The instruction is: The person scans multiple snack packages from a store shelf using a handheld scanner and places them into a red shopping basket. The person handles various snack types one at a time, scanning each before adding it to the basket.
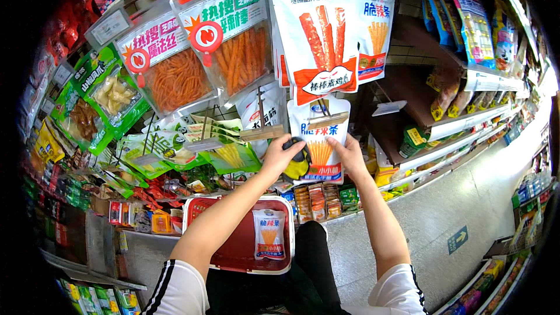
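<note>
At a rack of hanging snack bags, my right hand point(350, 156) pinches the right edge of a white snack pouch point(322, 151) printed with thin orange sticks. The pouch's top sits by a metal hook and a clear label holder. My left hand point(280, 156) grips a small rounded black and yellow item point(299, 164) against the pouch's left side; its exact kind is unclear. Below my forearms stands a red shopping basket point(236, 238) with a pale rim. Inside it lies a similar white snack pouch point(269, 234).
Above my hands hang a large white pouch point(321, 39) and clear-fronted packs of orange strips point(243, 48). Green snack bags point(232, 153) hang at left on protruding hooks. Brown shelves point(420, 83) hold packages at right, beside a tiled aisle floor point(407, 245) with an arrow sign.
</note>
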The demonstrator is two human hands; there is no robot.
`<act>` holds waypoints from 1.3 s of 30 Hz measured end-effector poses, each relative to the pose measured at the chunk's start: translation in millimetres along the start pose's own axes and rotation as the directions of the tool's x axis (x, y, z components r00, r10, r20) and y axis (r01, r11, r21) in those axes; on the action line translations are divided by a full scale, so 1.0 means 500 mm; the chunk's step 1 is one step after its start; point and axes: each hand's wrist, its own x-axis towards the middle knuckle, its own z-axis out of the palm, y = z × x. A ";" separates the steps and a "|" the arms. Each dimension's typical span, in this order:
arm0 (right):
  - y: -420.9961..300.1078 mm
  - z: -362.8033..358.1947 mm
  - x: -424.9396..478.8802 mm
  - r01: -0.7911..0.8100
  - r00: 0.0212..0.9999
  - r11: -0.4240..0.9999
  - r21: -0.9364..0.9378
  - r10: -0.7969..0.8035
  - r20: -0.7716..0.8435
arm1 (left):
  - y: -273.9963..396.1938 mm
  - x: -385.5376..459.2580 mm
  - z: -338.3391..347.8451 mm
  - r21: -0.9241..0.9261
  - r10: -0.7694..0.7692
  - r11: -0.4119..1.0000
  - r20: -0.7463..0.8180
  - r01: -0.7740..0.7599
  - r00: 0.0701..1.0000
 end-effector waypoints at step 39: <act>-0.104 0.175 -0.518 -0.367 0.927 0.921 0.131 0.373 -0.027 | 0.328 -0.475 -0.160 0.398 0.644 0.750 -0.256 -0.529 0.721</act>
